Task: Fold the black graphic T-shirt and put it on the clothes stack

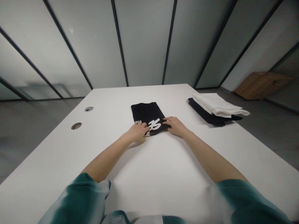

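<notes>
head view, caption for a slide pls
Left hand and right hand on a black cloth with white print on a white table; cloth pile at right.

Black folded cloth item (pixel 146 111): compact, roughly rectangular packet, lying flat on the bench (pixel 149 174), about mid-width. Far edge slightly wavy. Bold white graphic on the near part, smaller white lettering toward the left edge, partly covered. Small pale/yellowish bit at near edge, too small to identify.
</notes>
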Demonstrator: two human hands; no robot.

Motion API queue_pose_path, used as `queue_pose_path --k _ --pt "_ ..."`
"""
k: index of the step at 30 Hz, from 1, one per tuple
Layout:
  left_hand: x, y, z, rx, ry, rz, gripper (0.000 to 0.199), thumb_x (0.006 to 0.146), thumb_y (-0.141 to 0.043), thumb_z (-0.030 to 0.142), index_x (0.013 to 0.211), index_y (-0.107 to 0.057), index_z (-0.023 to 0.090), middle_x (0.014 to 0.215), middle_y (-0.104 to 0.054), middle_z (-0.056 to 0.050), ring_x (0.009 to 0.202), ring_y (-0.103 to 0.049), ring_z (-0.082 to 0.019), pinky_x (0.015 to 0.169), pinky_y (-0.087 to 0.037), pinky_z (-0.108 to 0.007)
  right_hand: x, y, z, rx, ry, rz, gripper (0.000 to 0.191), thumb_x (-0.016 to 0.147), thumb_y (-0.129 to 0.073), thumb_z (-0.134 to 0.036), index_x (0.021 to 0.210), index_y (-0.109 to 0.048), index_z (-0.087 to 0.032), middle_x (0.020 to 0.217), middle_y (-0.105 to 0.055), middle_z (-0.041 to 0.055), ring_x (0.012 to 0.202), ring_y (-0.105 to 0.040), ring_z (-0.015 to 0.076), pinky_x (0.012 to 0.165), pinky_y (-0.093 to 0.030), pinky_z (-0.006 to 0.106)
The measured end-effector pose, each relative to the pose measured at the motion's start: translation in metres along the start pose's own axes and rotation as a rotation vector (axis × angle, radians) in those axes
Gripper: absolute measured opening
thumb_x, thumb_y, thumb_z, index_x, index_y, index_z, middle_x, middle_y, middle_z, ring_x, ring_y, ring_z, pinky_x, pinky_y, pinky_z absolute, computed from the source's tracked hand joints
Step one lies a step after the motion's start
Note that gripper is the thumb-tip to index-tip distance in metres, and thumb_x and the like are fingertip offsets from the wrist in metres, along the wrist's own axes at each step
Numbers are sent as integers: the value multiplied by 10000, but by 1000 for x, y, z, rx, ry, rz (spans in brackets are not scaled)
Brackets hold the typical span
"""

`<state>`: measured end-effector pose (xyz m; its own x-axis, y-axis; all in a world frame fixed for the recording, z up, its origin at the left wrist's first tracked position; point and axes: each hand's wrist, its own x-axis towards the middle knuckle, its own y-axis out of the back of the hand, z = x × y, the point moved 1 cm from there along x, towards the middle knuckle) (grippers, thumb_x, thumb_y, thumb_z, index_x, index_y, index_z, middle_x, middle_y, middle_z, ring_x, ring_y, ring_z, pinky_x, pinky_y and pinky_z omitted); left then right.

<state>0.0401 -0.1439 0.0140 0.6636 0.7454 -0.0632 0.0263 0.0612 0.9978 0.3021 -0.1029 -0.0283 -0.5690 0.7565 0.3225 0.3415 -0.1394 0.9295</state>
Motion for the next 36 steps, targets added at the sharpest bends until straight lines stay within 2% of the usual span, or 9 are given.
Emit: queue_pose_path --k 7,12,16,19,21,23,27,32,36 --pt "-5 23 -19 -50 164 -19 222 798 -481 201 820 -700 222 850 -693 -90 812 -652 -247 685 -475 -328 1 5 -4 215 -59 220 325 666 -550 -145 913 -742 -233 1073 -740 70 1055 -648 289 962 -480 465" --pt "-18 47 -43 -515 59 18 175 757 -515 239 825 -673 203 738 -658 -39 642 -587 -180 595 -437 -292 8 10 -8 595 -314 195 168 693 -498 -258 771 -641 -219 750 -686 22 770 -645 238 725 -520 361" --pt "-9 31 -61 -995 278 347 357 785 -555 259 1137 -566 207 703 -595 18 560 -524 -122 517 -381 -235 11 8 -6 959 -546 254 307 733 -585 -402 987 -511 -246 780 -658 -5 748 -633 219 679 -517 344" --pt "3 1 -71 -1169 548 491 299 816 -561 273 1102 -491 219 641 -524 57 522 -503 -105 500 -365 -212 9 4 -4 1063 -645 222 433 737 -631 -493 1049 -428 -270 798 -647 -14 715 -625 210 657 -515 353" --pt "7 -15 -75 -1200 567 485 231 828 -569 311 1025 -484 227 653 -522 58 554 -526 -110 528 -395 -218 6 2 -4 1049 -581 146 398 723 -647 -466 1003 -447 -266 793 -627 -23 706 -607 196 645 -505 339" --pt "6 -25 -79 -1185 447 442 233 801 -610 334 978 -501 227 717 -560 42 632 -563 -121 583 -435 -233 5 1 -4 989 -467 90 303 711 -641 -399 924 -485 -250 786 -606 -24 723 -590 186 661 -498 331" --pt "3 -31 -87 -1137 255 438 283 724 -645 280 982 -546 216 798 -593 22 717 -575 -137 647 -460 -254 9 -2 -5 801 -339 178 138 708 -566 -291 827 -535 -229 841 -629 8 821 -597 204 779 -507 376" --pt "20 -35 -94 -1021 401 711 310 764 -589 303 1055 -576 199 856 -621 -11 748 -582 -155 698 -484 -289 26 -11 -2 607 -254 372 250 807 -485 -270 1006 -629 -226 1061 -667 76 1023 -623 245 965 -481 458" --pt "31 -40 -95 -1035 600 825 572 834 -564 360 1368 -423 211 1167 -638 -105 901 -654 -197 791 -517 -341 32 -27 3 456 -215 268 522 844 -553 -318 1362 -542 -249 1406 -534 103 1327 -481 273 1136 -365 489"
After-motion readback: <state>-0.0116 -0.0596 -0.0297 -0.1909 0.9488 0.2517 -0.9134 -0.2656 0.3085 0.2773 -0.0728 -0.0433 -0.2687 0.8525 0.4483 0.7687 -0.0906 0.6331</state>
